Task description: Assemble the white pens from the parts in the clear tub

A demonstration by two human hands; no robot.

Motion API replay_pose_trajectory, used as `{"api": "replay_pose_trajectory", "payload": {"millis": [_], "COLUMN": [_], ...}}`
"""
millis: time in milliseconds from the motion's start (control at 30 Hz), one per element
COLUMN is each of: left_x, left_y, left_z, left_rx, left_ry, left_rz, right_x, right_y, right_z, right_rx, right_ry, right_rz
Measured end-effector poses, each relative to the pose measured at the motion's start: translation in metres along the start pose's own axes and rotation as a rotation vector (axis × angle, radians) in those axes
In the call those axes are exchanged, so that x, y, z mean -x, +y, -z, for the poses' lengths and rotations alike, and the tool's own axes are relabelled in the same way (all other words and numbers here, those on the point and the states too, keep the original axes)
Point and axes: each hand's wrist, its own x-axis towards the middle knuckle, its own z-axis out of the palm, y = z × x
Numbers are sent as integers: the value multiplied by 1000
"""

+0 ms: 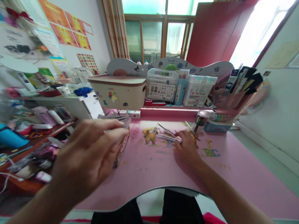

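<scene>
My left hand (91, 155) is raised close to the camera at the left, thumb and forefinger pinched together. What they hold, if anything, is blurred. Behind its fingers stands a brown box (122, 144) on the pink desk, partly covered by the hand, with thin grey and clear pieces (115, 116) at its top. My right hand (187, 144) rests low on the desk, its fingers curled over a loose bunch of slim pens (168, 137). Just beyond it, a clear jar (201, 119) with dark contents stands upright.
A cream lidded bin (119, 93), a clear marker case (162, 85) and a second marker box (198, 90) line the back shelf. At the right is a pen holder (230, 96) above a blue box (218, 126). Cluttered shelves (46, 137) stand left of the desk (154, 174).
</scene>
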Motion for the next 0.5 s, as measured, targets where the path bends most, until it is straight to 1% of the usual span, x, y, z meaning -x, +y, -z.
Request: {"api": "replay_pose_trajectory", "payload": {"millis": [67, 133, 167, 233, 267, 333, 367, 433, 500], "left_x": [2, 8, 11, 16, 17, 17, 16, 12, 10], "left_y": [36, 70, 85, 108, 116, 124, 125, 122, 114], "left_z": [-12, -32, -43, -65, -75, -92, -99, -112, -126], "left_rx": [213, 385, 426, 485, 510, 550, 566, 593, 599], "left_ry": [-23, -122, -190, -275, -317, -404, -444, -503, -540], "left_rz": [-117, -250, -312, -436, -480, -499, -480, -402, -286], "right_x": [-1, -1, -1, -1, -1, -1, -1, 0, 0], "right_y": [3, 5, 6, 7, 7, 9, 10, 13, 14], "right_z": [-2, -2, -3, -2, -2, -4, -5, -9, -11], "right_rx": [68, 122, 139, 174, 198, 253, 280, 322, 346], "right_ry": [-42, -76, -90, -119, -134, -162, -171, -179, -192], "right_rz": [-19, -23, -21, -13, -9, 6, 18, 37, 33]}}
